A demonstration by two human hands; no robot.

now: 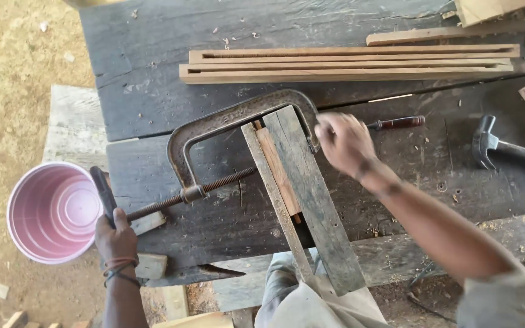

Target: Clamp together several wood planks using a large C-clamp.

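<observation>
A rusty iron C-clamp (pixel 229 118) lies across a stack of wooden strips and boards (pixel 302 194) on a dark workbench (pixel 153 73). Its threaded screw (pixel 214 185) presses against the side of the stack. My left hand (pixel 115 237) grips the clamp's black turning handle (pixel 102 191) at the bench's left edge. My right hand (pixel 343 143) is blurred and rests against the clamp's jaw end and the top of the boards. Whether it grips anything I cannot tell. The boards slope down over the bench edge toward my lap.
A pink plastic bucket (pixel 53 212) stands on the sandy ground at the left. Long grooved wooden frame pieces (pixel 347 64) lie at the back. A chisel with a dark red handle (pixel 396 123) and a hammer (pixel 499 149) lie at the right.
</observation>
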